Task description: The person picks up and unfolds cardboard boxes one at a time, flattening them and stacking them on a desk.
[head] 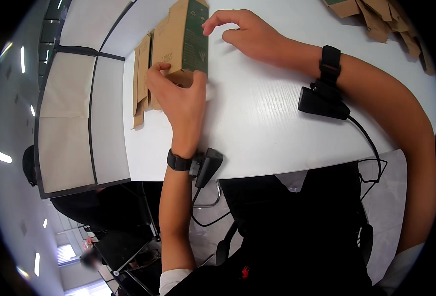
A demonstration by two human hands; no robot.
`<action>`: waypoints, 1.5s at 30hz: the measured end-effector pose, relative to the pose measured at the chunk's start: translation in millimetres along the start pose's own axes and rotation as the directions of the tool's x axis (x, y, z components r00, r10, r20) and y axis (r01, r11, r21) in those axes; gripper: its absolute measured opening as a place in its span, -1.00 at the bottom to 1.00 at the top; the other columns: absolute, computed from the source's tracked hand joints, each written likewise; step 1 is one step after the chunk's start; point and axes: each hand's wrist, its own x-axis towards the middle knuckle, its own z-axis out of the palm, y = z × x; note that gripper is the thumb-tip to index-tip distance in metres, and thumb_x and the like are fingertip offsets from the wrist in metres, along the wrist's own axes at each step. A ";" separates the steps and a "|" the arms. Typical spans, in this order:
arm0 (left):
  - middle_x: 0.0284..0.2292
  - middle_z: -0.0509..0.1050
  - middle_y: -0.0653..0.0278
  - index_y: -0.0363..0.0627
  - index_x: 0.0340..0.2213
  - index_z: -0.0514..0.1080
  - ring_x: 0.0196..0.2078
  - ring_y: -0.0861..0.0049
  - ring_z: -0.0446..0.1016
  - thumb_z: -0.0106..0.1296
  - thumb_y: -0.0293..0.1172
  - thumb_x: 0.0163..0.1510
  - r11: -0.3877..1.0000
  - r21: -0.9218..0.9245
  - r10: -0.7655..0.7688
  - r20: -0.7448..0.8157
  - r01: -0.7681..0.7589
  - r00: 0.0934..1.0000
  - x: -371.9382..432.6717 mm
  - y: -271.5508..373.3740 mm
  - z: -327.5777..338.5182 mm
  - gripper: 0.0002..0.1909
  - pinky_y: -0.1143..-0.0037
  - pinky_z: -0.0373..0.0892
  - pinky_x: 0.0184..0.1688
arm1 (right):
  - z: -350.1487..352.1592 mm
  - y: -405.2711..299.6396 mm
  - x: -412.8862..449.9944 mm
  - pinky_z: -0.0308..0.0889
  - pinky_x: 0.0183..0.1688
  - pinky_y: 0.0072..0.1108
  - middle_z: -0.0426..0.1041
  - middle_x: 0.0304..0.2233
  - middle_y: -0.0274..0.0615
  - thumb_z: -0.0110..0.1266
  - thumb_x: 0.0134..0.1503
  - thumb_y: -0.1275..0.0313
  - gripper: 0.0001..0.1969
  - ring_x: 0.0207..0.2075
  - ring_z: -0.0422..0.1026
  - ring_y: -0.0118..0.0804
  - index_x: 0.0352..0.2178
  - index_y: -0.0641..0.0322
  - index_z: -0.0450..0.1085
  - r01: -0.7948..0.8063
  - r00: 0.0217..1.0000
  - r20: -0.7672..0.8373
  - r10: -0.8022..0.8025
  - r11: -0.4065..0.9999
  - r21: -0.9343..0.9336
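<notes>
At the upper left of the white table, my left hand (182,96) grips the near end of a brown cardboard box (169,37) with a green printed side, its thumb and fingers on opposite edges. My right hand (247,35) is just right of the box's far part, with its fingers curled and apart and nothing between them. An index fingertip is close to the green side; whether it touches cannot be told. Left of the box, more brown cardboard pieces (141,81) stand or lie by the divider. Each wrist wears a black strap with a small cabled device.
The white table (262,137) has a low framed divider (68,85) along its left side. Flattened brown cardboard (382,16) lies at the far right. Black cables hang from both wrist devices. Other people sit beyond the divider, at the lower left.
</notes>
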 end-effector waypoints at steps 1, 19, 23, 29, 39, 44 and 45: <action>-0.14 0.23 -0.02 -0.32 -0.12 0.19 -0.05 0.13 0.24 0.29 -0.28 -0.10 0.997 -0.059 -0.045 0.008 0.046 0.999 -1.3 -0.2 0.1 -0.38 0.26 0.25 -0.02 | -0.8 -0.4 0.0 0.19 0.19 -0.40 0.46 -0.06 -0.23 -0.19 0.03 0.63 -0.66 0.21 0.28 -0.27 -0.18 0.24 0.43 -0.002 1.000 -0.003 0.002 1.000 -0.002; -0.19 0.41 0.06 -0.29 -0.13 0.27 -0.23 0.41 0.48 0.36 -0.29 -0.06 0.979 0.203 0.045 -0.325 0.023 0.945 58.2 -31.2 -102.1 -0.42 0.48 0.44 -0.17 | -17.6 -1.2 1.3 0.29 -0.06 -0.49 0.47 -0.07 -0.14 -0.13 0.06 0.57 -0.86 -0.02 0.38 -0.28 -0.37 0.20 0.37 -0.010 1.000 -0.007 0.009 0.993 -0.119; -0.22 0.43 0.01 -0.30 -0.15 0.27 -0.22 0.28 0.48 0.32 -0.25 -0.07 0.923 0.364 0.024 -0.380 0.125 0.925 68.5 -96.0 -135.3 -0.43 0.39 0.42 -0.12 | -18.3 1.1 1.9 0.31 -0.07 -0.49 0.48 -0.06 -0.13 -0.13 0.08 0.55 -0.90 -0.04 0.39 -0.26 -0.40 0.19 0.35 0.053 0.999 0.013 -0.051 0.986 -0.158; -0.27 0.45 -0.03 -0.29 -0.21 0.27 -0.22 0.16 0.48 0.30 -0.23 -0.10 0.902 0.358 -0.125 -0.323 0.243 0.938 65.6 -159.7 -140.1 -0.46 0.29 0.39 -0.12 | -16.0 13.7 5.4 0.30 -0.26 -0.46 0.48 -0.34 -0.18 -0.03 0.11 0.44 -0.88 -0.30 0.38 -0.33 -0.44 0.30 0.35 0.157 0.987 0.011 -0.157 0.979 -0.130; 0.08 0.26 -0.09 -0.19 -0.11 0.36 0.07 0.02 0.29 0.18 -0.13 0.01 0.707 0.676 -0.034 -0.262 0.209 0.964 71.5 -207.7 -134.9 -0.50 0.16 0.26 0.06 | -12.4 -6.1 -0.5 0.28 -0.26 -0.50 0.45 -0.44 -0.24 -0.01 0.10 0.45 -0.88 -0.36 0.36 -0.38 -0.47 0.29 0.34 0.066 0.988 0.147 -0.055 0.995 -0.072; 0.07 0.34 -0.09 -0.12 0.09 0.34 0.12 0.00 0.30 0.17 0.05 0.02 0.724 0.690 0.120 -0.131 0.004 0.984 91.6 -186.3 -124.9 -0.29 0.17 0.23 0.14 | -17.3 -0.5 3.5 0.31 -0.23 -0.56 0.47 -0.25 -0.24 -0.12 0.07 0.55 -0.92 -0.30 0.37 -0.42 -0.45 0.22 0.33 0.054 0.976 0.217 -0.024 0.990 -0.131; 0.07 0.34 -0.09 -0.12 0.09 0.34 0.12 0.00 0.30 0.17 0.05 0.02 0.728 0.685 0.121 -0.129 0.000 0.984 98.0 -181.2 -116.5 -0.29 0.17 0.23 0.14 | -18.2 1.1 3.2 0.31 -0.22 -0.56 0.46 -0.27 -0.25 -0.11 0.07 0.55 -0.93 -0.29 0.38 -0.42 -0.44 0.22 0.33 0.070 0.976 0.216 -0.036 0.986 -0.150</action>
